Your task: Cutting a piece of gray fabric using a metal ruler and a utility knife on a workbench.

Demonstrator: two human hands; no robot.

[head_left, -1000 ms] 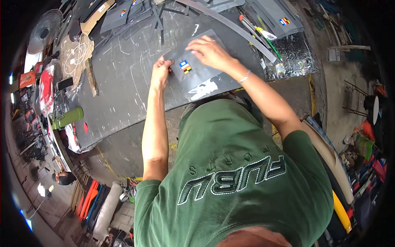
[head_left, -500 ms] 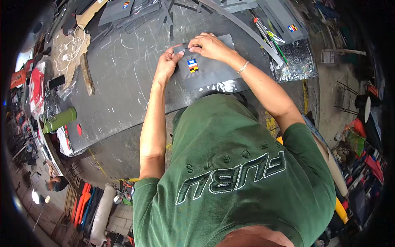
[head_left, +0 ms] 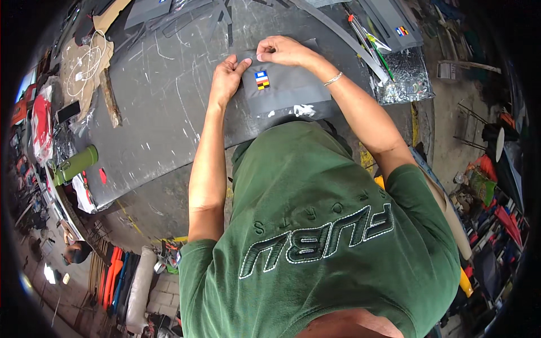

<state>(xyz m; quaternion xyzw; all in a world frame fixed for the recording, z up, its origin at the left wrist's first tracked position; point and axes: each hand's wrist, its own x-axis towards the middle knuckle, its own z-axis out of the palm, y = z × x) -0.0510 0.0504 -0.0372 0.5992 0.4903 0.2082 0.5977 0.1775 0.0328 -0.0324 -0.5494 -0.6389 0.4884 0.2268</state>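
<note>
A dark grey fabric sheet [head_left: 298, 84] lies in front of me at the near edge of the table, with a small multicoloured patch [head_left: 262, 80] on its left part. My left hand [head_left: 227, 79] is closed at the sheet's far left corner, thumb and forefinger pinched on its edge. Just to the right, my right hand [head_left: 286, 52] hovers over the far edge with thumb and fingertips pinched together. Whatever sits between the right fingertips is too small to make out. A lighter strip with white glare runs along the sheet's near edge.
Grey strips [head_left: 338, 31] and offcuts lie along the far side of the dark table [head_left: 152, 124]. Pens and a cutter [head_left: 369, 42] rest at right, beside another patched grey piece [head_left: 389, 25]. Leftward are a stick [head_left: 110, 98], a phone [head_left: 68, 112], cardboard [head_left: 84, 65] and a green bottle [head_left: 76, 164].
The view has shifted slightly, so the table and sheet sit a little higher. My right fingertips have come nearer to my left thumb, and a pinkish sliver by the left fingers no longer shows.
</note>
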